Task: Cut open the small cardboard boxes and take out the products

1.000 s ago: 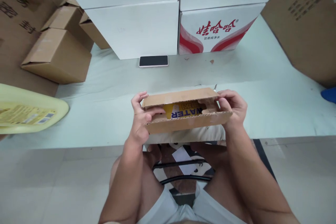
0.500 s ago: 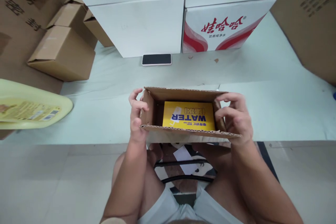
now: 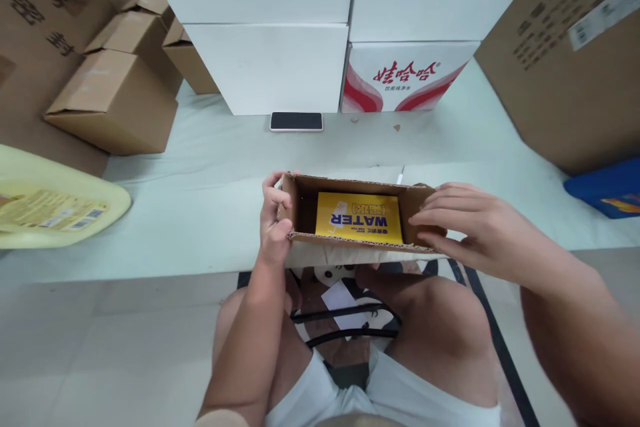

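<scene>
One open cardboard box [image 3: 410, 202] is showing its inside near the front edge of the pale surface [image 3: 200, 213], and a yellow box marked WATER [image 3: 358, 219] is lying within, its lettering appearing upside down. The left hand [image 3: 275, 223] is pinching the cardboard box's left end between thumb and fingers. The right hand [image 3: 487, 232] is reaching over the right end, its fingers stretching inward; I cannot tell whether they are pinching the wall. Beyond, a dark-screened phone [image 3: 297, 121] is lying just before a white carton [image 3: 275, 67].
</scene>
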### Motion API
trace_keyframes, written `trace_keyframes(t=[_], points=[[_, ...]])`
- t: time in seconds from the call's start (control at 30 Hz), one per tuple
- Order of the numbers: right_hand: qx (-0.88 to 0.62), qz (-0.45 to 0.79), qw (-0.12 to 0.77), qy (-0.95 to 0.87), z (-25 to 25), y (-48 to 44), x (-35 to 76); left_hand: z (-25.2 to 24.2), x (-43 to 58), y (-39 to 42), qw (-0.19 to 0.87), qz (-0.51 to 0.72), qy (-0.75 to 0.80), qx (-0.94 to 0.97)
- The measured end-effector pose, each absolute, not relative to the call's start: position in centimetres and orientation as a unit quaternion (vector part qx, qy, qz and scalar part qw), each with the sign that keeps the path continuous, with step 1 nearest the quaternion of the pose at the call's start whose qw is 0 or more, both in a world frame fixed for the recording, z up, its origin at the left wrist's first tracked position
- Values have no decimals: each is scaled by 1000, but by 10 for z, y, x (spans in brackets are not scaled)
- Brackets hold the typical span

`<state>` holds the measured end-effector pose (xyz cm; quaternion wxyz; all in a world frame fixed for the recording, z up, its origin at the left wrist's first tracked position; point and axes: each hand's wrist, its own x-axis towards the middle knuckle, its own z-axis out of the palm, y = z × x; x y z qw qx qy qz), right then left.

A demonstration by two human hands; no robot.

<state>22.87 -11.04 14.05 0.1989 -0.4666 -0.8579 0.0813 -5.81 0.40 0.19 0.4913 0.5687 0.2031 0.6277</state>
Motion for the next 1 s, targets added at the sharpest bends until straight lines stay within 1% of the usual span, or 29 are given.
trace_keyframes(t=[0.1,0.23,0.33,0.43,0.53,0.63,0.83,0.9,1.0], points=[[-503,62,46,-861,161,-113,214,2,-69,3,497,595,199,600],[-540,36,-114,-833,165,-112,184,9,-81,2,505,556,186,633],[-603,2,-203,-771,161,-105,162,15,-85,2,495,529,171,667],[-629,33,-262,-731,155,-95,146,18,-86,2,485,514,164,688],[-628,73,-288,-720,149,-89,136,19,-85,1,484,513,153,692],[-617,75,-264,-738,143,-88,133,21,-83,-1,498,503,144,691],[-630,135,-239,-726,143,-90,141,19,-80,-5,516,501,171,673],[-642,162,-239,-711,146,-90,142,17,-79,-4,511,504,165,677],[-643,236,-243,-687,151,-88,142,15,-79,-1,492,507,156,691]])
